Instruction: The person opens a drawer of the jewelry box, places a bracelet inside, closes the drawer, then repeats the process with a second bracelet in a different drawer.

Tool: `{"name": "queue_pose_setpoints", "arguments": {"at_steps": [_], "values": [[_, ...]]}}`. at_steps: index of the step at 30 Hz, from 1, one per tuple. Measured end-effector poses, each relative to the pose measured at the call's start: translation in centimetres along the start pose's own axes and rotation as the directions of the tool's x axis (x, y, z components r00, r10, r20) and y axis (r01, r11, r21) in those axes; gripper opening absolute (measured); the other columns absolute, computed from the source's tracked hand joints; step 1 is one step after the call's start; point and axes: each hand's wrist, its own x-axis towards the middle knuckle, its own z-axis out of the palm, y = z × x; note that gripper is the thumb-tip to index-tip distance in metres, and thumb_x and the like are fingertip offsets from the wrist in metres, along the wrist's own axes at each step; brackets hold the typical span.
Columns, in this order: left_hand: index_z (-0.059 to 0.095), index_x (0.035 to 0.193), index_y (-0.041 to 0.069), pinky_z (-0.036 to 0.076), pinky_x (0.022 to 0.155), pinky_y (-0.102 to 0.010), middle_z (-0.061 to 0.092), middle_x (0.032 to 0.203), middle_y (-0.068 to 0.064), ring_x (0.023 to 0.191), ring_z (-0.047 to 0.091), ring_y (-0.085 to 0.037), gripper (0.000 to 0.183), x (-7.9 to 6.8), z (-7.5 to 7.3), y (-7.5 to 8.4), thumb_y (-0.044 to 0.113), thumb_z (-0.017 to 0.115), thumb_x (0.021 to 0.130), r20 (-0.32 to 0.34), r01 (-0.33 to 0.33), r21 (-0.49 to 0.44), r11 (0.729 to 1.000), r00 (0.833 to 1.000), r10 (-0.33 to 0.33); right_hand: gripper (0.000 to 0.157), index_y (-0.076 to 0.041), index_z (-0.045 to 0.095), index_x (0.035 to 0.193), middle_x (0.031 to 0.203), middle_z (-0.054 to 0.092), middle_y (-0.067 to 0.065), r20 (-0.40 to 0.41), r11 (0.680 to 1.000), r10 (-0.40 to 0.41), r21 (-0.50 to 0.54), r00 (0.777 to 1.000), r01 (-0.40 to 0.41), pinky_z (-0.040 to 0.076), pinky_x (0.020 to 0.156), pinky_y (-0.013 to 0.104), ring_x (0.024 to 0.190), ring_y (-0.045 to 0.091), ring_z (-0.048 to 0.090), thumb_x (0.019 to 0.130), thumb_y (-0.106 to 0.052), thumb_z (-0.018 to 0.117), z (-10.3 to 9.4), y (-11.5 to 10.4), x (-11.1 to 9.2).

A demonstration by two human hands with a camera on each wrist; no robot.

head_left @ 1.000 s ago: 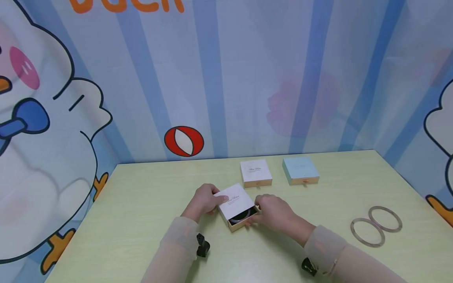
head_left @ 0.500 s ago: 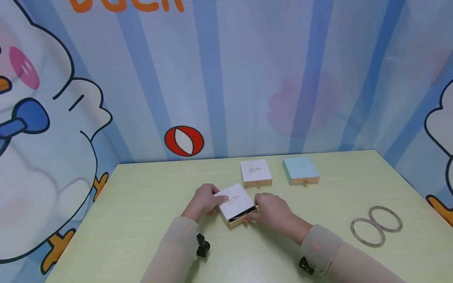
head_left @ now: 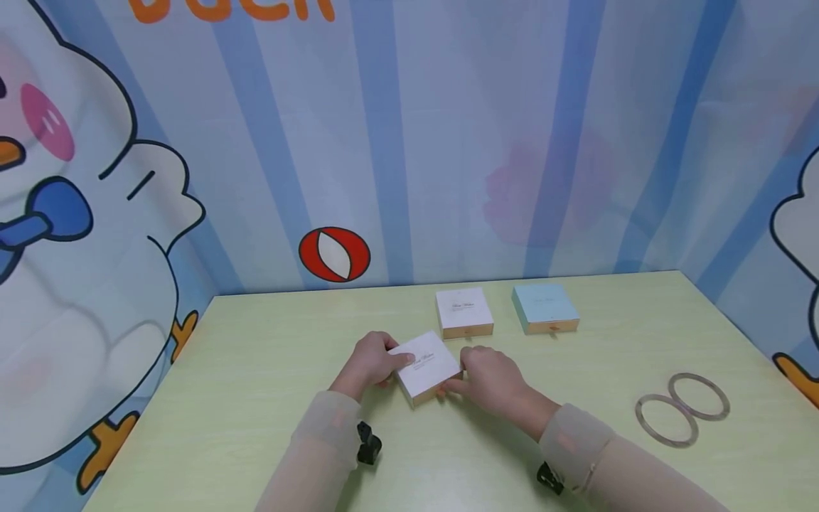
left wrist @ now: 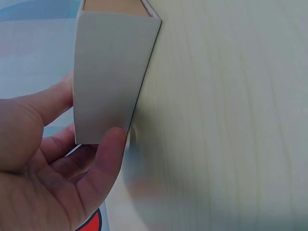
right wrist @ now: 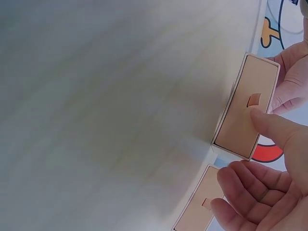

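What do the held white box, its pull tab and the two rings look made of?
White box: probably matte paperboard; thin walls, crisp edges, printed lettering. Pull tab: perhaps ribbon or thin leather; a small, flat tan strip. Two rings: smooth-looking, greyish, possibly plastic; too small here to be sure.

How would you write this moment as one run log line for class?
left hand: fingers hold white box; right hand: thumb on closed drawer; behind: second white box, blue box; right side: two rings
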Motion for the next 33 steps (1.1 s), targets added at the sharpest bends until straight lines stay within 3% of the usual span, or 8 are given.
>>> {"name": "queue_pose_setpoints", "arguments": {"at_steps": [7,13,16,24,33], "values": [[0.055,0.110,0.002,0.046,0.052,-0.025,0.057,0.093,-0.010,0.057,0.051,-0.016,0.033,-0.3,0.5,0.0,0.026,0.064,0.089,0.018,0.016,-0.023,1.000,1.000,-0.015,0.039,-0.007,0.063,0.076,0.065,0.055,-0.002,-0.001,1.000,0.014,0.021,1.000,-0.014,0.034,0.048,0.024,0.055,0.011,0.044,0.073,-0.043,0.078,0.0,0.1,0.1],[0.031,0.142,-0.003,0.045,0.047,-0.024,0.047,0.129,-0.022,0.048,0.050,-0.015,0.063,-1.5,1.0,0.0,0.019,0.056,0.089,-0.006,-0.021,-0.046,0.999,1.000,0.021,0.036,-0.009,0.063,0.075,0.063,0.054,-0.002,0.041,0.995,0.026,0.097,0.999,-0.030,0.033,0.049,0.023,0.054,0.011,0.042,0.075,-0.042,0.076,0.0,0.4,0.1],[0.024,0.145,-0.005,0.043,0.045,-0.023,0.043,0.133,-0.024,0.047,0.049,-0.014,0.071,-2.2,1.4,-0.3,0.019,0.058,0.088,-0.016,-0.039,-0.068,0.997,0.999,0.038,0.035,-0.010,0.062,0.074,0.062,0.052,-0.002,0.061,0.991,0.028,0.128,0.998,-0.036,0.033,0.049,0.024,0.053,0.011,0.041,0.076,-0.042,0.076,0.0,0.6,0.2],[0.046,0.124,-0.002,0.046,0.051,-0.024,0.059,0.104,-0.015,0.063,0.053,-0.016,0.046,-4.3,2.5,-0.5,0.018,0.064,0.087,0.004,-0.130,-0.201,0.971,0.991,0.134,0.026,-0.006,0.069,0.082,0.069,0.060,-0.002,0.076,0.966,0.039,0.251,0.996,-0.057,0.038,0.052,0.024,0.057,0.010,0.046,0.078,-0.031,0.077,0.1,0.9,0.6],[0.045,0.132,-0.001,0.044,0.061,-0.026,0.052,0.127,-0.018,0.085,0.053,-0.021,0.050,-6.4,2.8,-0.3,0.020,0.060,0.089,0.054,-0.090,-0.341,0.936,0.992,0.115,0.012,-0.009,0.070,0.078,0.070,0.064,-0.003,0.075,0.928,0.008,0.370,0.997,-0.035,0.039,0.054,0.023,0.060,0.009,0.048,0.080,-0.021,0.075,0.3,0.9,0.5]]}}
